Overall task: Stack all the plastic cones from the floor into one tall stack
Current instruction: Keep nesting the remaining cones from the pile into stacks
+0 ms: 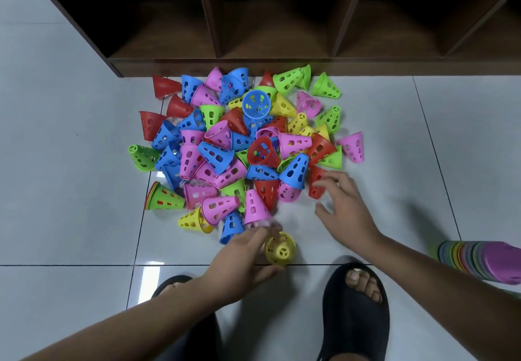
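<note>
A heap of perforated plastic cones (239,146) in red, blue, pink, green and yellow lies on the tiled floor in front of a shelf. A yellow cone (282,249) stands apart at the heap's near edge. My left hand (242,259) grips it, blurred fingers above and thumb below, its fingertips close to a pink cone (255,205). My right hand (344,211) is spread open over the floor, fingertips at a red cone (314,184) on the heap's right edge. A long stack of nested cones (479,259) with a pink one at its end lies at the right edge.
A dark wooden shelf unit (253,64) with open compartments stands just behind the heap. My two feet in black slippers (355,318) are planted on the floor below the hands. Bare grey tiles (70,191) spread to the left and right of the heap.
</note>
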